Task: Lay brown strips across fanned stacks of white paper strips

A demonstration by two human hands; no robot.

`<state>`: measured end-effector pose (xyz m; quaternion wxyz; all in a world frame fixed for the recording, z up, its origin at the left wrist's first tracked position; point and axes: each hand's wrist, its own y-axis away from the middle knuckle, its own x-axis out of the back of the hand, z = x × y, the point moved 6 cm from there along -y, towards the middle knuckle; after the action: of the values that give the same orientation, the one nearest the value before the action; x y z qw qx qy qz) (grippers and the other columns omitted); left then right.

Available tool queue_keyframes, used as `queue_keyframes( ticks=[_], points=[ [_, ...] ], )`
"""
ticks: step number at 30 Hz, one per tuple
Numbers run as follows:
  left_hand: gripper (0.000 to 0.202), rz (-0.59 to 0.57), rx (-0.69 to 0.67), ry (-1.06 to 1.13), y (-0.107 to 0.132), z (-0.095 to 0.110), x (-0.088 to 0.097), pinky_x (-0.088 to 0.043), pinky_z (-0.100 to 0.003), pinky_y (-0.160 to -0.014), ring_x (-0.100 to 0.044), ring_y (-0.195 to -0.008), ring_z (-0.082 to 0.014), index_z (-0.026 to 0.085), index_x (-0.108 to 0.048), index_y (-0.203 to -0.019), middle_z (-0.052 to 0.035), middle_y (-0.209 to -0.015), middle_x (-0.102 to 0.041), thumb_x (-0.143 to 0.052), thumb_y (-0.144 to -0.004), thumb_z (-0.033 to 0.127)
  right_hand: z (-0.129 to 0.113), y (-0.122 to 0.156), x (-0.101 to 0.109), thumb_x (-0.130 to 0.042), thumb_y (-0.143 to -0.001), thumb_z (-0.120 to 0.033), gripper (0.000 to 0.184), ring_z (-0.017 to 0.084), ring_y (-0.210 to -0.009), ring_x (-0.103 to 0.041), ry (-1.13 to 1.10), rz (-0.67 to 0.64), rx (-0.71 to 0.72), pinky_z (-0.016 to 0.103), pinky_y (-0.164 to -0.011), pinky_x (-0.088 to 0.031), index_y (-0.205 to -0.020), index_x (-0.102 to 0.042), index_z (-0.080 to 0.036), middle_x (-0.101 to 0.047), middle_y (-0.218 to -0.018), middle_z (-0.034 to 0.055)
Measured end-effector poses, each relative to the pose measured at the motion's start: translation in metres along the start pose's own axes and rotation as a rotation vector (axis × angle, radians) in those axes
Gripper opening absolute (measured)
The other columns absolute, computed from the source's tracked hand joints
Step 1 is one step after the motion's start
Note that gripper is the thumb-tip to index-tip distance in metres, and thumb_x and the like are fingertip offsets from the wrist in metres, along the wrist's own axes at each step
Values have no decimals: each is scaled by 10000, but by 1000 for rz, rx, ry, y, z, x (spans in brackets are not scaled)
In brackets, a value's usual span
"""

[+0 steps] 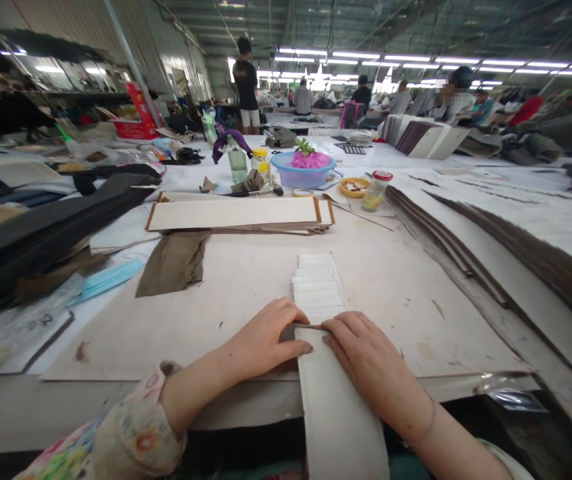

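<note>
A long white strip [342, 420] runs from the table's near edge down toward my body, with a thin brown edge at its far end. My left hand [269, 339] pinches the left corner of that end between thumb and fingers. On the right corner, my right hand [366, 353] is closed with its fingers folded over the end and its thumb below. Just beyond both hands lies an overlapping row of small white pieces [319, 283], on a large pale board [246, 280]. Part of the strip's end is hidden under my fingers.
White panels with brown ends [236, 215] are stacked ahead. A brown cloth piece [173, 263] and a blue face mask [111, 279] lie left. Behind stand a blue basin [301, 175] and a red-lidded jar [377, 191]. Long layered panels [496, 287] line the right side.
</note>
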<state>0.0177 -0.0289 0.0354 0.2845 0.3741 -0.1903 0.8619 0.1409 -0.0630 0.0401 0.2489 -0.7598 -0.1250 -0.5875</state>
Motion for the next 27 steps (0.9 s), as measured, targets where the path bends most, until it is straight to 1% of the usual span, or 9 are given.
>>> queue_keyframes(
  ticks=[4,7,10,13,15,19,21,23,27],
  points=[
    [220,-5,1,20,2,-2,0,-378,-298,-836,-469,-943,-173,177,-531,-934,-31,-966,-532,-602,-760,290,-3,-5,1,-438,-827,-75,252,207,-901,-494,-79,-29,60,385,-817,-440,-1053,-507,-165,-537,-944,66],
    [207,-10,-18,-3,2,2,-1,-378,-290,-833,-467,-944,-170,174,-525,-933,-30,-971,-534,-583,-777,297,-6,-7,0,-435,-805,-35,307,199,-915,-493,-121,-45,94,365,-832,-445,-1074,-500,-167,-538,-971,66],
    [181,-36,-47,-115,3,7,-5,-385,-298,-806,-470,-910,-176,164,-527,-888,-37,-937,-539,-532,-811,327,-11,-5,-2,-424,-782,-5,325,208,-882,-500,-82,-49,117,372,-796,-467,-1054,-510,-159,-539,-940,71],
    [213,-79,-79,-290,6,10,-8,-388,-326,-778,-473,-864,-191,152,-545,-863,-50,-885,-544,-452,-852,343,-16,-3,-5,-409,-757,20,299,216,-815,-509,24,-65,137,374,-724,-493,-974,-538,-141,-539,-867,74],
    [222,-107,-108,-315,8,10,-6,-391,-331,-789,-476,-872,-192,154,-555,-932,-57,-904,-549,-434,-862,326,-18,-2,-6,-404,-748,29,287,212,-787,-511,70,-73,136,364,-697,-502,-932,-547,-138,-536,-834,70],
    [284,-135,-189,-149,15,5,3,-383,-304,-870,-470,-973,-173,193,-501,-1124,-60,-1035,-537,-457,-852,258,-17,-2,-3,-417,-740,36,334,209,-796,-513,78,-81,146,348,-689,-511,-1012,-528,-125,-541,-855,73],
    [309,-137,-224,-102,18,1,5,-373,-294,-900,-463,-1012,-162,199,-478,-1155,-61,-1070,-532,-443,-848,196,-17,-2,0,-441,-747,23,365,208,-813,-511,68,-87,151,341,-697,-512,-1072,-507,-128,-541,-876,72],
    [318,-122,-256,-125,19,-4,3,-366,-293,-912,-462,-1020,-156,193,-475,-1149,-57,-1074,-540,-424,-839,141,-17,-2,1,-473,-767,-19,360,205,-822,-509,64,-96,151,339,-705,-510,-1105,-495,-143,-539,-878,66],
    [232,4,-316,-309,17,-8,-4,-381,-309,-860,-488,-943,-168,162,-517,-1057,-53,-1015,-578,-440,-838,148,-19,-3,1,-486,-828,-181,256,208,-804,-518,86,-56,140,352,-685,-511,-1081,-518,-157,-537,-844,68]
  ],
)
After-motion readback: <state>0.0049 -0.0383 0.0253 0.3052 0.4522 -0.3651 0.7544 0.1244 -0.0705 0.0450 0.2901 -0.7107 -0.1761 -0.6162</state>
